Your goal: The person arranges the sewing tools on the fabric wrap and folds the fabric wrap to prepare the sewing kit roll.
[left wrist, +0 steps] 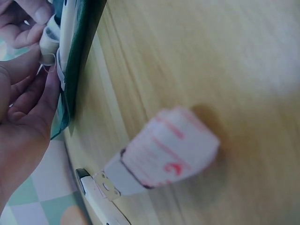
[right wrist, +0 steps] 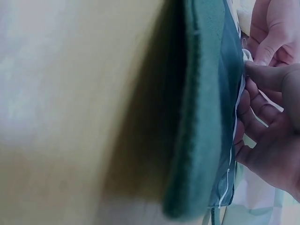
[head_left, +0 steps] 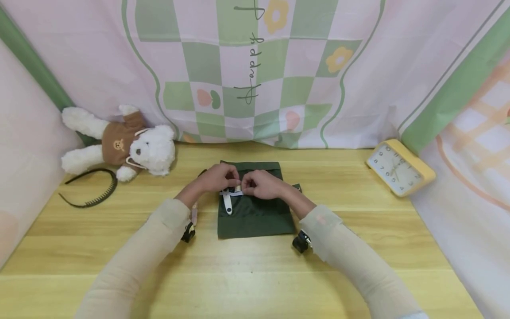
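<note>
A dark green fabric pouch lies flat on the table, with a white elastic band across it. Under the band sits a white-handled tool with a dark dot at its end. My left hand pinches a small off-white roll, like a thread spool, at the band; a fine loop of thread shows by the fingertips. From the other side my right hand holds the band between thumb and fingers, right beside the spool. In the right wrist view its fingers lie along the pouch's surface.
Left of the pouch lie a rolled measuring tape with red figures and a white object with a black tip. Farther left are a black headband and a white plush dog. A yellow clock stands at the right.
</note>
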`<state>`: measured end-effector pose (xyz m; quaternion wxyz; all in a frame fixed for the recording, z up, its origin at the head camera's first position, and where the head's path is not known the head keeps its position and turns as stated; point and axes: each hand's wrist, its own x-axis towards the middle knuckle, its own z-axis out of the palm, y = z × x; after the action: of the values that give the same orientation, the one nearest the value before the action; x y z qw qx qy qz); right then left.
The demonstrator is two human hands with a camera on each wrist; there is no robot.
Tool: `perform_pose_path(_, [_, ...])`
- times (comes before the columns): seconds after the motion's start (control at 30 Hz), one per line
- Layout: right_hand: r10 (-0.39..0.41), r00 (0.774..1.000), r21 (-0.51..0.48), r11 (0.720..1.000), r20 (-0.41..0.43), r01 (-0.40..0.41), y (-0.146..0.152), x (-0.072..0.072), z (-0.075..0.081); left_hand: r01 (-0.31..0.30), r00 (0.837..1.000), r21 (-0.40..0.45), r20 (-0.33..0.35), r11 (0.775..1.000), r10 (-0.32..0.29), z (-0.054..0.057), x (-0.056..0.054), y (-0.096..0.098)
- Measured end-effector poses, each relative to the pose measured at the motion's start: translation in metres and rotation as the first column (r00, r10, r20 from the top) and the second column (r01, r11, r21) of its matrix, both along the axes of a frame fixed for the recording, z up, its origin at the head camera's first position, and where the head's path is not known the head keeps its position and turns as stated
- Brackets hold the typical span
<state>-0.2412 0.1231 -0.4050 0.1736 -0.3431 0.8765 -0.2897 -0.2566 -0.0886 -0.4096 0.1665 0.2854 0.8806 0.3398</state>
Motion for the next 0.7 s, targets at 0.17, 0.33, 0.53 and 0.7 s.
perform_pose_path(0.17, [-0.017, 1.0, -0.007, 1.0, 0.002, 0.017, -0.0015, 0.0016, 0.0018, -0.011, 1.0, -0.008, -0.002, 1.0, 0.011, 0.003, 0.0018, -0.0002])
perform_pose_path(0.33, [-0.013, 0.999, 0.032, 0.999, -0.044, 0.014, -0.0046, 0.0031, 0.0018, -0.023, 1.0, -0.02, -0.002, 1.0, 0.023, 0.0041, 0.0021, -0.0011])
perform_pose_path(0.53, [-0.021, 0.998, 0.056, 0.998, -0.065, 0.024, -0.0088, 0.0038, 0.0023, -0.023, 1.0, -0.013, -0.005, 1.0, 0.023, 0.0035, 0.0014, -0.0022])
perform_pose_path(0.7, [-0.002, 0.997, 0.035, 0.999, -0.073, 0.005, -0.0095, 0.0033, 0.0024, -0.015, 1.0, -0.003, -0.009, 1.0, 0.015, 0.0022, 0.0012, -0.0022])
